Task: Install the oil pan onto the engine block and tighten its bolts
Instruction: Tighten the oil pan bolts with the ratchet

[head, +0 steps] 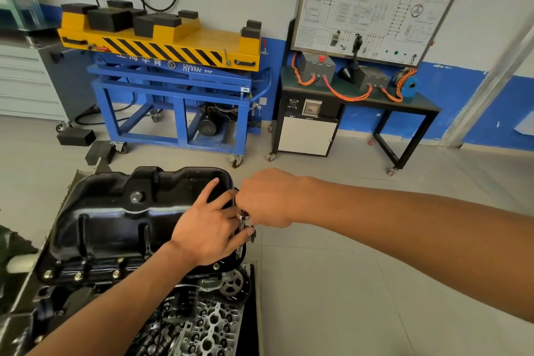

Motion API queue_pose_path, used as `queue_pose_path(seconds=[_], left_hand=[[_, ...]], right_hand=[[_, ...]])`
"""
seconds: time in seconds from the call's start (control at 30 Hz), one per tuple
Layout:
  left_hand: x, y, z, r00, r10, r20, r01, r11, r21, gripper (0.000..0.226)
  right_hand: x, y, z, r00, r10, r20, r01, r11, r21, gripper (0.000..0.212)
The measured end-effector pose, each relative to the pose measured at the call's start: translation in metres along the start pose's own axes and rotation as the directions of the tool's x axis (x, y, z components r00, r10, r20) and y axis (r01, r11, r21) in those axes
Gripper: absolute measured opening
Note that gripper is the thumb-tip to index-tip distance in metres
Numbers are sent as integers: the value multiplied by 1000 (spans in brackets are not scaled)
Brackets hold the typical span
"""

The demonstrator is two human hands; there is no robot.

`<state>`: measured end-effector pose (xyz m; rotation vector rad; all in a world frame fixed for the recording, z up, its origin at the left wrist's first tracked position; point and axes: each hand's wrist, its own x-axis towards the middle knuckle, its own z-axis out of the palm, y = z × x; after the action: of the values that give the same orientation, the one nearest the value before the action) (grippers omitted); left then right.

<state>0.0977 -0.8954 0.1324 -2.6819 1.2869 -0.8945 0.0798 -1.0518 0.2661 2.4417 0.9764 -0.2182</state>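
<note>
The left hand (208,228) is lying spread on the oil pan (115,220), steadying it; the right hand (268,196) is gripping the socket driver (242,218) upright, likely tightening at the rim.

Black oil pan (115,220) is sitting on the upturned engine block (202,324), with a row of bolts (78,276) showing along the near flange. Left hand (208,228) lies spread on the pan's right end, thumb against the shaft of a chrome socket wrench (242,222) standing at the pan's right edge. Right hand (265,196) is fisted round the top of it. Behind, there's a yellow-and-blue lift cart (173,46) and a wiring training board (375,0) by the wall.
</note>
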Motion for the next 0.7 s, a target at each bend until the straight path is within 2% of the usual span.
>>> queue_pose_path(seconds=[0.07,0.23,0.33,0.4,0.47,0.53,0.63,0.7], left_hand=[[0,1,0,1000,-4,15,4,1000,-4,53],[1,1,-1,1000,-2,9,2,1000,-14,51],[0,0,0,1000,10,3,-9,1000,-24,47],[0,-1,0,1000,28,7,-28,1000,-13,47],[-1,-2,1,999,45,16,-45,999,-12,44],[-1,-2,2,998,43,53,-43,999,5,46],[-2,-2,2,995,42,93,-44,999,27,47],[-2,-2,2,993,50,103,-54,998,37,48]], right_hand=[[-2,-1,1,999,20,30,-22,998,60,26],[-6,-8,0,991,105,86,-127,945,301,39],[-3,-18,1,971,182,157,-238,826,511,37],[0,-26,2,952,198,236,-302,747,592,36],[3,-31,5,915,235,328,-403,594,696,33],[3,-34,9,878,226,422,-478,355,804,28],[0,-35,12,857,162,489,-500,31,866,23],[0,-37,13,850,153,504,-493,-101,864,20]])
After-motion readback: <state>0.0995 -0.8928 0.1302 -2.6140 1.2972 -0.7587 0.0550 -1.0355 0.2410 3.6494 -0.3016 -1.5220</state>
